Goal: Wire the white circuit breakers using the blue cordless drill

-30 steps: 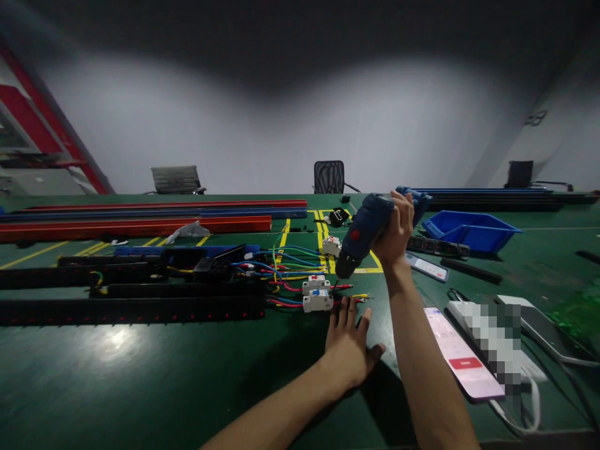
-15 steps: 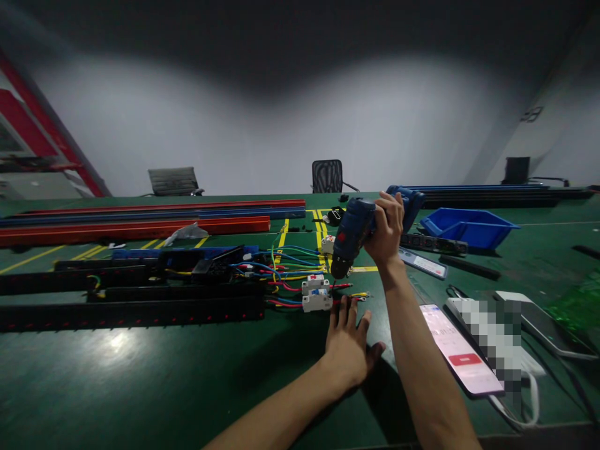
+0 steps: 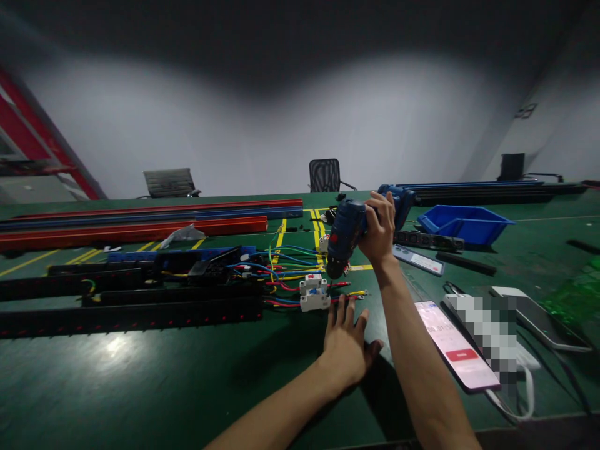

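My right hand (image 3: 379,230) is wrapped round the grip of a blue cordless drill (image 3: 345,232), which is tilted nose down. Its bit reaches down beside the right end of a white circuit breaker (image 3: 315,301); whether it sits in a screw cannot be made out. My left hand (image 3: 345,340) lies with fingers stretched out and apart, fingertips at the breaker's right side by the red wire. Another white breaker (image 3: 313,282) stands just behind. Yellow and red wires with lugs (image 3: 360,294) stick out to the right.
Black power strip housings (image 3: 178,312) with coloured wires lie left. Red and blue rails (image 3: 225,226) are behind them. On the right are a blue bin (image 3: 464,225), a lit phone (image 3: 457,347), a white device with a cable (image 3: 487,331) and green plastic (image 3: 574,297).
The drill has swung slightly more upright, its rear end moving left with my right hand. My left hand stays at the breaker. The whole view has shifted a little.
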{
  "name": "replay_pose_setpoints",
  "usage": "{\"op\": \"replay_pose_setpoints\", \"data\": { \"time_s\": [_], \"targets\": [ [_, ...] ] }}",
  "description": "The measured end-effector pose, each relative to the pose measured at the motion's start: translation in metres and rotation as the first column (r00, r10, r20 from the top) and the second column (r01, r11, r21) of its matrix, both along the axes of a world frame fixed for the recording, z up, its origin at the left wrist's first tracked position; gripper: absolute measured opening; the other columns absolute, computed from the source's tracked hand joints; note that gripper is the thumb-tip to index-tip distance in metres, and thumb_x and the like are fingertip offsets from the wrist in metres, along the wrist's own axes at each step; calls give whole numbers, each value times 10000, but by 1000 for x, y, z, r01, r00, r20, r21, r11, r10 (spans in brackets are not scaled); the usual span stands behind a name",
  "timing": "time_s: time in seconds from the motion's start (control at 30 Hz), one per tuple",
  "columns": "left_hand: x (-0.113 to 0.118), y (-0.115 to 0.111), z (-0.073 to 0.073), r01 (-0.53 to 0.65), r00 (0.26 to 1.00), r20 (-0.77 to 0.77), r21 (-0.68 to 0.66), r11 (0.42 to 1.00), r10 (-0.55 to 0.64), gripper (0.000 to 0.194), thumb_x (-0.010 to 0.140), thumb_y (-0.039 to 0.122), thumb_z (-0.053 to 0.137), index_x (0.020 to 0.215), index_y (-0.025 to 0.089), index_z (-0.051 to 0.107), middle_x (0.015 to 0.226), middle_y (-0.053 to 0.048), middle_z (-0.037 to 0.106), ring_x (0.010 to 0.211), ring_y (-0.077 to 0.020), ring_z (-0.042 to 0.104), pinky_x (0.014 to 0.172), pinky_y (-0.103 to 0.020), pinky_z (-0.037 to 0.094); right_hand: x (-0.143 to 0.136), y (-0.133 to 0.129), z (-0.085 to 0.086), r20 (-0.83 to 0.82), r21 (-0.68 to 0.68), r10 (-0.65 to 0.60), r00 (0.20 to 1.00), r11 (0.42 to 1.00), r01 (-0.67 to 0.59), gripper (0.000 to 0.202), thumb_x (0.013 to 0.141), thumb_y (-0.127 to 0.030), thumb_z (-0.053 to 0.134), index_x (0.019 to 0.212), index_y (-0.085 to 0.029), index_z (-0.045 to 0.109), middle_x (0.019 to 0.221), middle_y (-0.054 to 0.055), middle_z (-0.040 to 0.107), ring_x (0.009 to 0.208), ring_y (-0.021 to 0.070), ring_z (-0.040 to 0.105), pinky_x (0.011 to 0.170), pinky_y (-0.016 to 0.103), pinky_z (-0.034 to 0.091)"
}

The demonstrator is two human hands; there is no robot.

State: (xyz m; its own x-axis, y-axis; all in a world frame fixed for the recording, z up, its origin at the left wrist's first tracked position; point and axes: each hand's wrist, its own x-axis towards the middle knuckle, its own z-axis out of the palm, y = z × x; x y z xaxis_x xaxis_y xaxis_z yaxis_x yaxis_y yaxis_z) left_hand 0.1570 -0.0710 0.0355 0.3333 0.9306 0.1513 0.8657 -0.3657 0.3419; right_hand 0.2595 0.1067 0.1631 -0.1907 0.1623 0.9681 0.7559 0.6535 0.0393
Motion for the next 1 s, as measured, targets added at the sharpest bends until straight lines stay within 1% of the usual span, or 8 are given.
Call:
{"op": "replay_pose_setpoints", "data": {
  "time_s": [0.2,0.4,0.53,0.67,0.73,0.83,0.93,1.0],
  "targets": [
    [0,0,2,9,1000,-1,-3,1000,-9,675,940,623,364,1497,244,397,1632,-106,222,1514,-381,90,1205,-617,160,-2,2,-3,-26,-15,48,999,999,-48,412,824,-134,525,1197,-303,576,1176,44,575,1321,290,475,1172,619,286],
    [1,1,-3,5,1000,-19,4,1000,-5,694,931,624,392,1507,237,383,1630,-114,220,1511,-391,94,1204,-607,182,-5,-1,-2,-13,19,14,1000,1000,-14,362,886,-150,488,1201,-317,550,1167,37,580,1339,273,474,1184,618,275],
    [2,2,-6,0,1000,-20,23,1000,1,700,932,635,385,1505,231,384,1624,-122,233,1510,-390,102,1201,-598,201,-7,-4,0,-22,39,24,999,999,-23,317,899,-171,491,1171,-320,556,1241,38,560,1410,287,387,1180,633,266],
    [2,2,-8,-7,1000,-25,25,1000,8,695,931,636,390,1501,237,389,1623,-118,237,1509,-388,112,1204,-596,195,-9,-6,0,-67,10,-24,997,1000,25,261,892,-217,515,1118,-325,588,1332,42,520,1455,332,295,1157,688,244],
    [2,3,-7,-4,1000,-24,22,1000,5,701,930,639,390,1500,232,390,1623,-126,232,1510,-388,103,1208,-592,184,-10,-6,0,-71,-8,-45,996,999,45,272,890,-225,518,1127,-338,589,1330,39,525,1449,336,304,1156,699,232],
    [2,2,-6,6,1000,-20,12,1000,-6,696,942,635,357,1504,227,385,1629,-134,210,1512,-389,82,1211,-597,168,-11,-7,0,-46,-15,-43,998,999,42,317,888,-201,516,1157,-356,580,1313,27,544,1414,310,375,1180,670,213],
    [2,2,-5,13,1000,-19,-1,1000,-13,703,949,640,315,1511,222,378,1633,-138,195,1513,-391,70,1209,-604,160,-12,-8,0,-17,9,-53,998,999,53,329,893,-186,519,1172,-352,573,1295,27,560,1377,281,437,1200,624,221],
    [2,2,-4,14,1000,-20,-10,1000,-14,713,947,646,311,1516,220,371,1635,-137,189,1514,-391,63,1211,-601,157,-13,-8,0,-10,26,-71,997,997,72,328,896,-188,526,1177,-348,574,1292,30,566,1371,278,447,1198,618,235]
  ]
}}
